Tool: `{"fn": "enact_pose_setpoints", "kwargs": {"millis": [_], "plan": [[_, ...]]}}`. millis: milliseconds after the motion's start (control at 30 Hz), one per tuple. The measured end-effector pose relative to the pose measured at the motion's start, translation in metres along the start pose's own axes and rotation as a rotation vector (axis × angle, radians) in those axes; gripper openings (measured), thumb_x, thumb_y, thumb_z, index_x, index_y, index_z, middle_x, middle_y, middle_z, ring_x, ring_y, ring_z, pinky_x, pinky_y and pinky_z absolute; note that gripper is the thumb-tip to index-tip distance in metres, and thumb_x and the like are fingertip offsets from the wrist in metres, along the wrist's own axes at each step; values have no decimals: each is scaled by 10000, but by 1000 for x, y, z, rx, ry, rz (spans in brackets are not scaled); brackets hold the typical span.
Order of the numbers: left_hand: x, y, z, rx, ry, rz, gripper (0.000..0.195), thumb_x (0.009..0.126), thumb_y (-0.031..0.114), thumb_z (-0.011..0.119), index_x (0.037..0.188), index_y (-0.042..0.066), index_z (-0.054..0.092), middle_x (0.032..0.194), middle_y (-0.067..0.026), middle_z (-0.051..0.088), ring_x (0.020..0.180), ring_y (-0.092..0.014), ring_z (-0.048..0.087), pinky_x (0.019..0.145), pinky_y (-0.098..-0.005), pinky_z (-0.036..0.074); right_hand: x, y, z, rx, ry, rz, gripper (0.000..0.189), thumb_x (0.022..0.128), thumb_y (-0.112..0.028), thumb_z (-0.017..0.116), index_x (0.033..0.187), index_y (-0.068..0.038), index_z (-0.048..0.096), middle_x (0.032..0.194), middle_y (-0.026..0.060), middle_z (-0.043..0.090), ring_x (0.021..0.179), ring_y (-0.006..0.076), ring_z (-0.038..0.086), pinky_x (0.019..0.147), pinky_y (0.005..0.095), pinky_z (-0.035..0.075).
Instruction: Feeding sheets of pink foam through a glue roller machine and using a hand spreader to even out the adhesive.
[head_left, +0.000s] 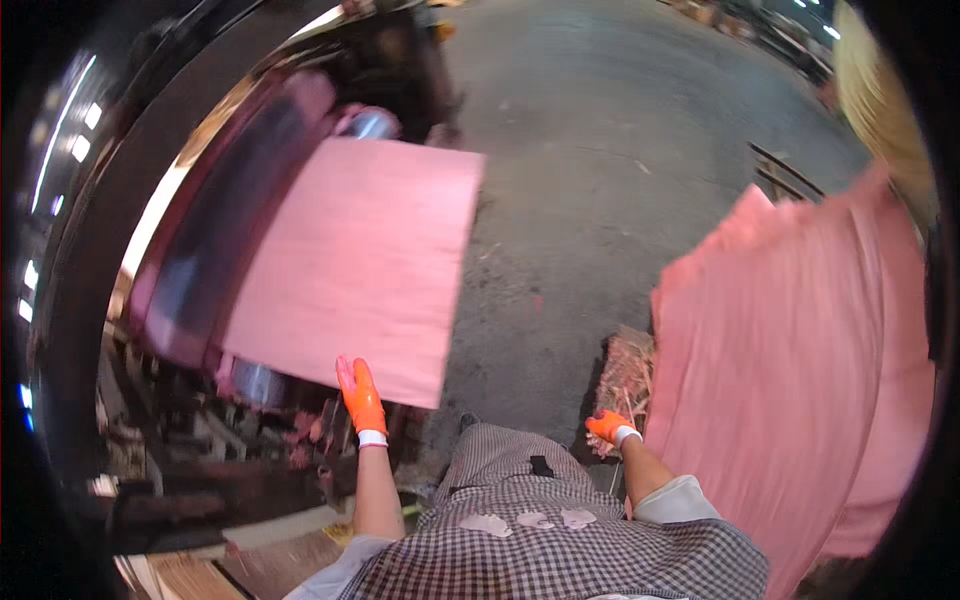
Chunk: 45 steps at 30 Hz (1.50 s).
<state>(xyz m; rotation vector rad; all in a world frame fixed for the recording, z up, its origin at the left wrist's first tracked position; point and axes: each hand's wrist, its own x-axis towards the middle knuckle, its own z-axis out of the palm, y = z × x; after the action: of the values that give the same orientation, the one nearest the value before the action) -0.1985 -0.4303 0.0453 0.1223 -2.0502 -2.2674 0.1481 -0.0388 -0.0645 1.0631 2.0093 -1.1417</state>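
A thin pink sheet, apparently wood veneer, extends from the rollers of a machine on the left. My left hand, in an orange glove with a white cuff, is at the sheet's near edge; its fingers overlap that edge, and whether they press on it is unclear. Out to the right, my right hand, gloved alike, hangs with its fingers curled beside a large stack of pink sheets. Nothing can be made out in it.
Pinkish scraps lie in a heap against the stack's left side. A grey concrete floor runs between machine and stack. Dark metal bars stand behind the stack. Wooden boards are at the lower left.
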Motion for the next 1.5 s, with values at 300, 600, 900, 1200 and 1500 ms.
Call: {"fn": "enact_pose_setpoints", "kwargs": {"millis": [300,600,900,1200,1500], "plan": [[45,-56,-141,86,557,-232,872,969,447,631,1563,-3,179,1615,-146,263,1467,-232,299,1211,-371,220,111,-132,46,99,92,-297,449,925,-405,593,1140,-13,635,1075,118,672,1048,208,609,921,355,465],[146,-76,-178,-335,465,-212,756,952,544,590,1500,83,348,1527,-91,407,1420,-259,370,1189,-444,265,119,-156,93,-9,-157,-116,719,899,-442,645,1407,37,474,1311,194,625,1223,276,597,1039,331,437],[44,-48,-92,-344,-103,-734,576,980,468,591,1383,62,521,1343,-106,608,1208,-253,608,1012,-439,499,89,-173,113,-207,-77,-377,1066,745,-549,778,1520,15,312,1470,259,471,1364,362,472,1125,392,383],[-68,20,247,477,-759,-26,447,942,433,662,747,37,589,637,0,553,585,-124,493,540,-362,378,47,-121,58,176,271,-1,835,846,-472,622,1446,46,362,1295,297,591,1208,440,579,1029,476,455],[-398,158,391,335,-1643,712,443,927,334,631,1298,94,611,773,-205,669,796,-385,699,674,-449,535,-23,73,39,715,1231,-591,453,968,-319,524,1321,-37,553,1203,260,664,1117,440,627,1027,489,461]]}}
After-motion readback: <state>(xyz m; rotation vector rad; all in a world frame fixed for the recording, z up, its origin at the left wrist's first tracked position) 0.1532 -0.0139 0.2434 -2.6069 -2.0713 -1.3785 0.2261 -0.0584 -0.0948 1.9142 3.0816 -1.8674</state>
